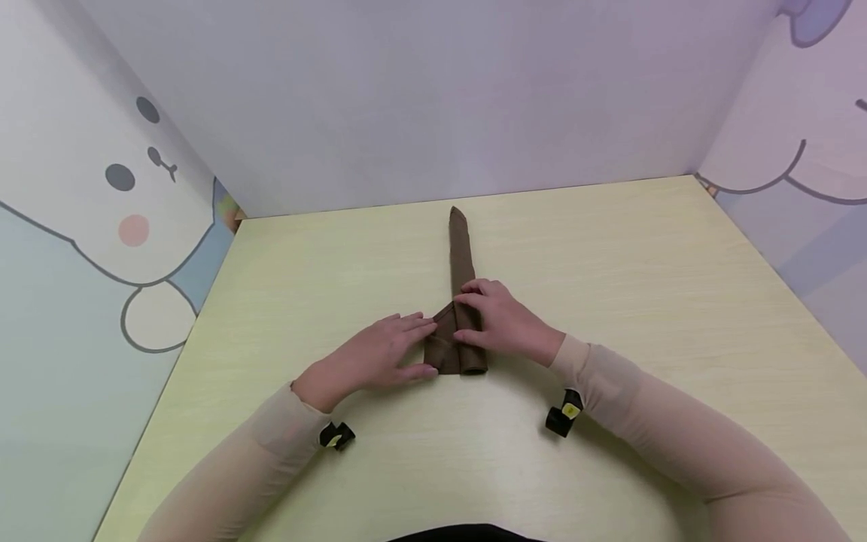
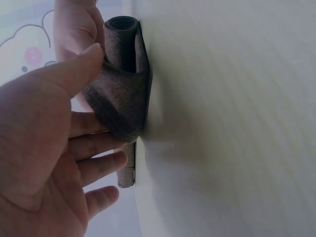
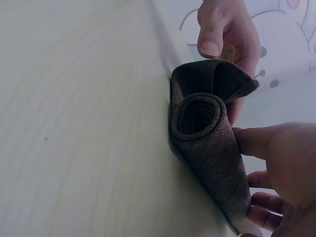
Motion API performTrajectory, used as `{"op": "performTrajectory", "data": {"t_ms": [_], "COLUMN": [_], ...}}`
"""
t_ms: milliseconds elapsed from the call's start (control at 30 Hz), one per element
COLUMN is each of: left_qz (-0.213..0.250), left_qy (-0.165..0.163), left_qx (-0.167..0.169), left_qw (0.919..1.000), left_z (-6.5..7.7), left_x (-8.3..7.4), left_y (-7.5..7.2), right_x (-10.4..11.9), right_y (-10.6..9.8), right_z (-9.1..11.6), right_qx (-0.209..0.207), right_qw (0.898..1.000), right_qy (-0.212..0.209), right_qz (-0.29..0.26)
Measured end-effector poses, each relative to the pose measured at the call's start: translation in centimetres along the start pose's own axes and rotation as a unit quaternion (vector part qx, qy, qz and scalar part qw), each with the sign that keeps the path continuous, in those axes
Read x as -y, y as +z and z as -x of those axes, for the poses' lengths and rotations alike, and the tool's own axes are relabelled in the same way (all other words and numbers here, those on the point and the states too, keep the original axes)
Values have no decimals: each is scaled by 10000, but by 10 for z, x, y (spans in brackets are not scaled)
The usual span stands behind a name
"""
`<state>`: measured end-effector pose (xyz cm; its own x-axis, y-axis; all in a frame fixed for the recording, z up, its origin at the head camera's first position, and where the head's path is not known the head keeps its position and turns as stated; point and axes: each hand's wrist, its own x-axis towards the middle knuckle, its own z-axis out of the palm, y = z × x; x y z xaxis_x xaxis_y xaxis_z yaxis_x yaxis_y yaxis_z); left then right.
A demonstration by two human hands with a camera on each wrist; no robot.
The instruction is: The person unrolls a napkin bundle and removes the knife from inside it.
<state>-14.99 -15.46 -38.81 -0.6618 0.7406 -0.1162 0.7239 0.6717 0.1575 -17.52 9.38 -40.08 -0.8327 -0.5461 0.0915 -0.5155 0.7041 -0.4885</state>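
Note:
A brown cloth (image 1: 443,346), rolled into a long narrow tube, lies on the table and points away from me. Its near end shows a spiral of layers (image 3: 199,116) in the right wrist view. A loose flap (image 2: 118,101) rises on the roll's left side. My left hand (image 1: 379,354) touches this flap with extended fingers, its thumb by the near corner. On top of the roll rest the fingertips and thumb of my right hand (image 1: 504,320). The roll's underside is hidden.
The cloth lies on a pale wooden table (image 1: 643,263). A plain wall (image 1: 440,98) stands at the table's far edge, with cartoon-printed panels (image 1: 88,248) at both sides. A small black device (image 1: 561,414) hangs at each wrist.

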Motion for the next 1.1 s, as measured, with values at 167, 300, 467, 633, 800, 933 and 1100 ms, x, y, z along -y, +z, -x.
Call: {"op": "performTrajectory", "data": {"t_ms": [167,300,467,633,800,933,1100], "left_qz": [39,14,120,376,392,399,409], "left_qy": [4,-17,-123,-329,-436,-339,-290], "left_qx": [-90,-152,-157,-133,-142,-225,-297], "left_qw": [10000,9999,9997,9987,9982,9984,9983], "left_z": [3,5,8,14,18,21,25], "left_x": [-2,-1,2,4,5,6,9], "left_y": [-2,-3,-2,-3,-4,-3,-3], "right_x": [0,-1,-1,0,0,0,0], "right_y": [0,1,0,-2,-2,-2,-2], "right_z": [0,0,1,3,3,3,4], "right_qx": [34,57,46,33,24,31,60], "right_qw": [10000,10000,10000,10000,10000,10000,10000], "right_qy": [7,25,43,38,25,29,49], "right_qz": [9,33,-7,-72,-71,-64,-61]}}
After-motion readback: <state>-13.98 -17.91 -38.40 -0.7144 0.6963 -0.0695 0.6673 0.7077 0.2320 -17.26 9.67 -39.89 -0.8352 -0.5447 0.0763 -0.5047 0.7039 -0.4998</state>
